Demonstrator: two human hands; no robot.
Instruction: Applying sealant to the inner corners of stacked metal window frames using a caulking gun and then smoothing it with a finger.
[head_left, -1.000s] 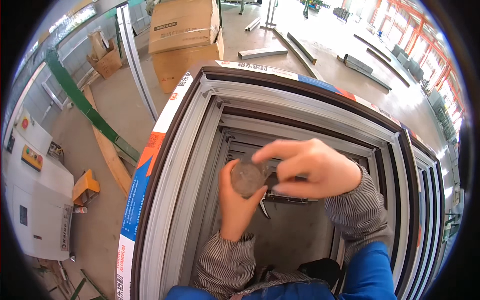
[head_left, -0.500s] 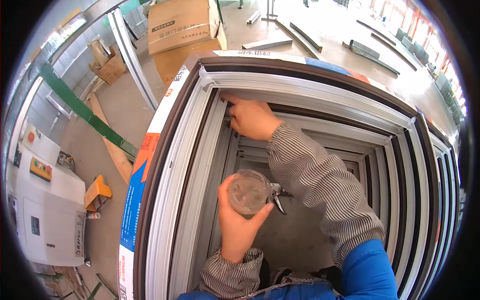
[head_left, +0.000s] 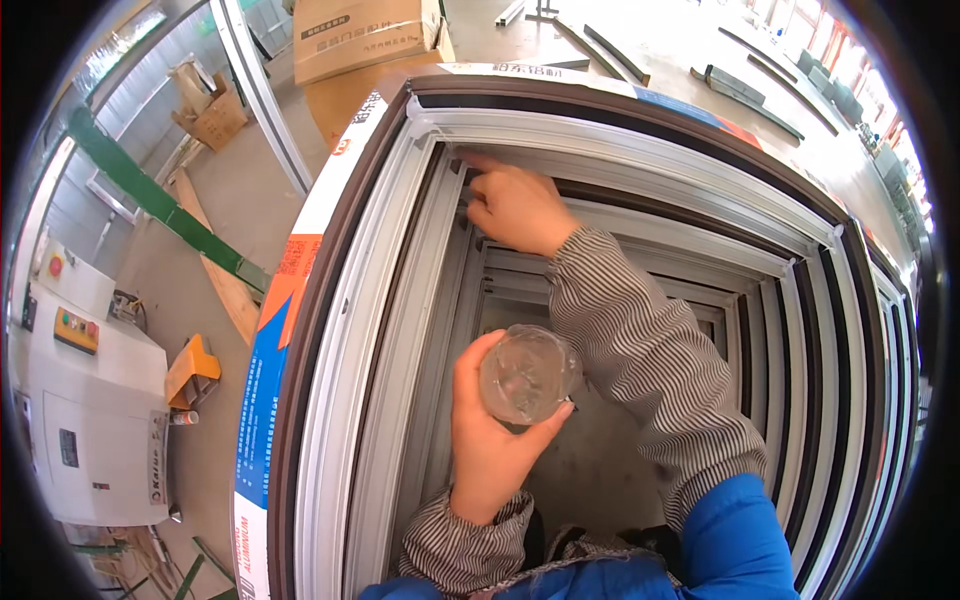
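My left hand (head_left: 483,440) is wrapped around a clear round tub (head_left: 530,374), its thumb and fingers on opposite sides of the wall. Something translucent shows through the tub; whether it is full I cannot tell. Stretched forward, my right hand (head_left: 522,208) has its index finger extended to the far left inner corner of a silver aluminium frame (head_left: 620,140), while its other fingers curl loosely. I see nothing held in it. The fingertip lies against the frame's inside edge near the corner joint. Both forearms in striped sleeves reach inside the frame opening.
Several more frames (head_left: 800,360) stand nested behind and to the right, with brown outer faces. White, blue and orange film (head_left: 262,400) covers the outer side. A white machine (head_left: 95,420) and a yellow foot pedal (head_left: 193,372) stand left; cardboard boxes (head_left: 365,45) are beyond.
The tub in my left hand has moved slightly right and up, hiding the silver and black tool below. My right fingertip stays at the corner. The view has shifted a little.
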